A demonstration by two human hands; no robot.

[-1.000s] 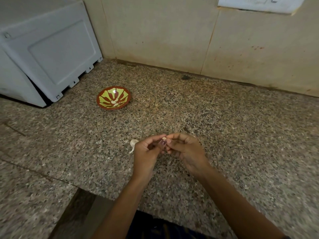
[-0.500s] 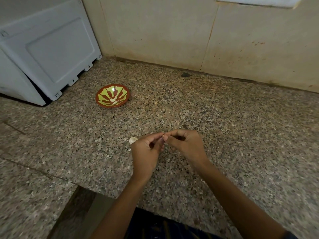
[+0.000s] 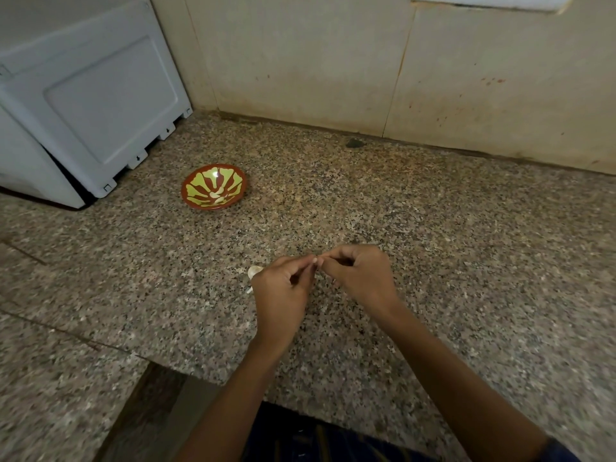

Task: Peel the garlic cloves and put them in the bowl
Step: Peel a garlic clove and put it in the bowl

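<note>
Head view. Both hands meet above the speckled granite surface (image 3: pixel 433 228), fingertips pressed together. The left hand (image 3: pixel 283 288) and the right hand (image 3: pixel 361 278) have curled fingers and pinch between them a small pale object at the point of contact, apparently a garlic clove (image 3: pixel 315 260) (it is almost wholly hidden by the fingertips, so whether it carries skin cannot be told). Just left of the left hand, a pale scrap of garlic skin (image 3: pixel 254 271) lies on the surface, partly covered by the knuckles. The bowl (image 3: pixel 213 186), red-brown with a yellow-green leaf pattern, stands well apart from the hands, farther back and to the left; pale peeled cloves (image 3: pixel 216 194) lie at its centre. A white appliance (image 3: pixel 83 95) stands in the rear left corner, near the bowl but not touching it. A beige tiled wall (image 3: pixel 333 61) closes the far side.
</note>
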